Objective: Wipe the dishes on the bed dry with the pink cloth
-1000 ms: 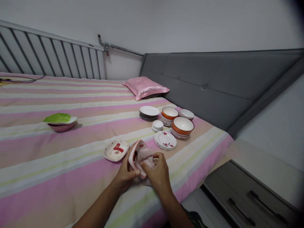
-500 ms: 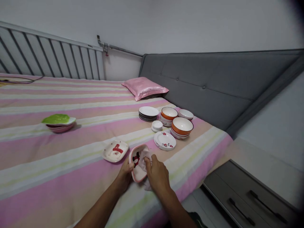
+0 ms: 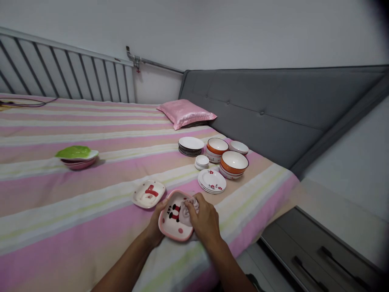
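The left hand (image 3: 156,225) grips the pink-rimmed dish (image 3: 170,229) at nine o'clock; the right hand (image 3: 206,221) clutches a cloth (image 3: 189,211), apparently pressed inside at three. Beyond, a spotted dish (image 3: 148,194) lies on the bed (image 3: 75,202) at ten.

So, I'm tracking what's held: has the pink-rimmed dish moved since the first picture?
Yes: judged against the cream dish, the pink-rimmed dish has shifted slightly lower in the view.

Pink-rimmed CAT dish (image 3: 174,223), tilted, pale cloth (image 3: 187,210) bunched inside
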Demonstrator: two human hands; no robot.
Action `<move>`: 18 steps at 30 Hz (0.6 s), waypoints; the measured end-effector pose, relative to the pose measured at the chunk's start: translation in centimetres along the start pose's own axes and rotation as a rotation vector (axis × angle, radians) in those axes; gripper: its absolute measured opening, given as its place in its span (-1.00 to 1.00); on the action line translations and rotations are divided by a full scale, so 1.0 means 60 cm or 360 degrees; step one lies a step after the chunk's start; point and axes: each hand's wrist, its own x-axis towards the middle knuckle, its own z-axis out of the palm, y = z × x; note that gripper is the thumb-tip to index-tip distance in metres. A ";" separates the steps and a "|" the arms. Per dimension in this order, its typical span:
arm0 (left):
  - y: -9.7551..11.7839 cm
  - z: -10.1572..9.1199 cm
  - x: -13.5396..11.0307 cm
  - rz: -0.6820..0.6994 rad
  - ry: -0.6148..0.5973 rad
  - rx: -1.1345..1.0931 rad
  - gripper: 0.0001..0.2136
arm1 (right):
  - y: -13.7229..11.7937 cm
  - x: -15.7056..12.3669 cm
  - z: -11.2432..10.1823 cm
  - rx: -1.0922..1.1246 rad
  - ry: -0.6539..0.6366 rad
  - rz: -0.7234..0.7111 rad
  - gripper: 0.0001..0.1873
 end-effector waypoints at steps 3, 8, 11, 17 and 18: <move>0.003 0.002 -0.002 -0.0110 -0.0017 -0.0008 -0.35 | 0.012 0.001 0.009 0.0321 -0.0018 0.0011 -0.81; -0.010 -0.013 0.006 0.0114 -0.0293 0.0306 -0.22 | 0.030 0.009 0.028 0.1043 0.0096 0.0486 -0.77; -0.024 -0.018 0.016 0.0456 -0.0387 0.0653 -0.10 | 0.026 0.010 0.034 0.1513 0.0043 0.0773 -0.80; -0.029 0.003 0.009 0.0693 -0.0137 0.0634 0.12 | 0.001 -0.002 0.041 0.1851 -0.0241 0.0610 -0.64; -0.025 0.004 0.008 0.0704 -0.0055 0.0642 0.11 | -0.002 -0.004 0.043 0.1856 -0.0274 0.0558 -0.63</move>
